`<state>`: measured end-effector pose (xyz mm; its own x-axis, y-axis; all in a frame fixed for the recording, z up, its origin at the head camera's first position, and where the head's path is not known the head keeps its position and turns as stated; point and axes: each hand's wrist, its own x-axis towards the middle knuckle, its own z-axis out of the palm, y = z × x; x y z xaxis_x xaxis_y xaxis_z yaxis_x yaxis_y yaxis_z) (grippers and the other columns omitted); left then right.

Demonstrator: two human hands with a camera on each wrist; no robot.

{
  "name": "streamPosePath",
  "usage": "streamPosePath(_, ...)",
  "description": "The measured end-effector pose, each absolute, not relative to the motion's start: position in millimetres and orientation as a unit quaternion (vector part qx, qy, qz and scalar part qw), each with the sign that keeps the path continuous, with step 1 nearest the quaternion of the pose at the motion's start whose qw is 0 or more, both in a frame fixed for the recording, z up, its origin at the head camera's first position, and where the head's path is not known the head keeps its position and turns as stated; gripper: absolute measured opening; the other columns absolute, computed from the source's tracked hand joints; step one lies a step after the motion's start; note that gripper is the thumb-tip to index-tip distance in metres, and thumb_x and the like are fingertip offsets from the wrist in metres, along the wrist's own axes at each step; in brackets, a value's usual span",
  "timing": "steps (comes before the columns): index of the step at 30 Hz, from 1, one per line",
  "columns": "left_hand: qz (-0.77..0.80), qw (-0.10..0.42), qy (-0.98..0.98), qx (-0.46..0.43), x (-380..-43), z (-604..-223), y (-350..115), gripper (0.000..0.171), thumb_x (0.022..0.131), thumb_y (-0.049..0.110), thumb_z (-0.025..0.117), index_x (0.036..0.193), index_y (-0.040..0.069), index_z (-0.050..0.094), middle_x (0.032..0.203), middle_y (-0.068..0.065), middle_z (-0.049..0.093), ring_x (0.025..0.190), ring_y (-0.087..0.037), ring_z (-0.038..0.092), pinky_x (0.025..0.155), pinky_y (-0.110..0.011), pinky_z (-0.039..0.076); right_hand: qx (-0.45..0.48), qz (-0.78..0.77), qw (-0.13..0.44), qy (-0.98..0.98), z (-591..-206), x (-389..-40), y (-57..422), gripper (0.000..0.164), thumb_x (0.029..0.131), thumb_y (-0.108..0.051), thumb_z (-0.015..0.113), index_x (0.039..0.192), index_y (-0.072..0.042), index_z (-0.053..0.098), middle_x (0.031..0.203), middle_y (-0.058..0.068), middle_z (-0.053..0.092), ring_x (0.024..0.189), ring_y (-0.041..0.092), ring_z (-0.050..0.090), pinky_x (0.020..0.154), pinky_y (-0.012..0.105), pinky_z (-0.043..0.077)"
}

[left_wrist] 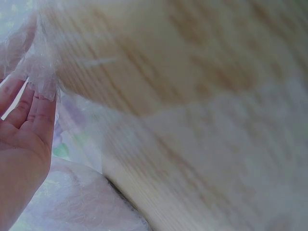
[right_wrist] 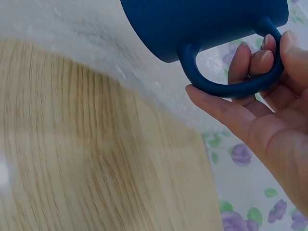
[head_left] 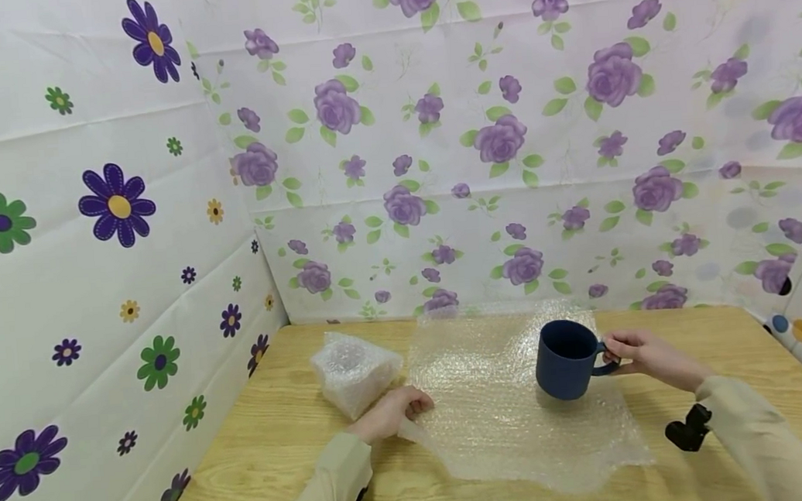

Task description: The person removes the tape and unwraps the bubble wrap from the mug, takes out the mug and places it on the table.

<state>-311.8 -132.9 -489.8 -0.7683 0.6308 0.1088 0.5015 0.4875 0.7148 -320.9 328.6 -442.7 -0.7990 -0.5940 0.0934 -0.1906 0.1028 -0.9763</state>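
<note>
the mug (head_left: 561, 371) has a smooth, matt dark blue finish, handle included; the bubble wrap sheet (head_left: 482, 412) is thin, clear plastic, bumpy and glossy, with bright glints; the wrapped bundle (head_left: 350, 374) shows the same bubbled, shiny plastic, cloudier in layers; the tabletop (head_left: 241, 467) looks like smooth pale wood, grained, with a faint sheen; the flowered wall covering (head_left: 436, 159) is thin, creased sheeting, cloth or plastic, hard to tell; the sleeve (head_left: 755, 416) looks like soft matt cloth

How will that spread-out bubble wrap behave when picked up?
The bubble wrap will probably sag, as its near edge is wavy and its corner bends at the left hand. It looks light for its size, being thin enough for the table to show through.
</note>
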Motion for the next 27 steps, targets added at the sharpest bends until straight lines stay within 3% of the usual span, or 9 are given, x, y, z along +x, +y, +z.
streamPosePath(8, 0.385, 0.088, 0.859, 0.327, -313, -489, -134, 0.028, 0.079, -0.019, 0.050, 0.102, -0.006, 0.059, 0.091, -0.012, 0.056, 0.082, -0.028, 0.052, 0.072, -0.036, 0.044, -0.265, -0.597, 0.136, 0.745, -438, -317, 348, 0.031, 0.100, -0.012, 0.033, 0.093, 0.018, 0.039, 0.087, 0.018, 0.045, 0.081, 0.021, 0.052, 0.076, 0.044, 0.047)
streamPosePath(27, 0.391, 0.098, 0.856, 0.325, -311, -488, -134, 0.027, 0.082, -0.016, 0.049, 0.106, -0.007, 0.058, 0.096, -0.014, 0.056, 0.087, -0.029, 0.052, 0.076, -0.034, 0.044, -0.258, -0.601, 0.109, 0.748, -443, -313, 399, 0.026, 0.100, -0.008, 0.030, 0.089, 0.015, 0.035, 0.083, 0.017, 0.043, 0.077, 0.020, 0.050, 0.074, 0.037, 0.049)
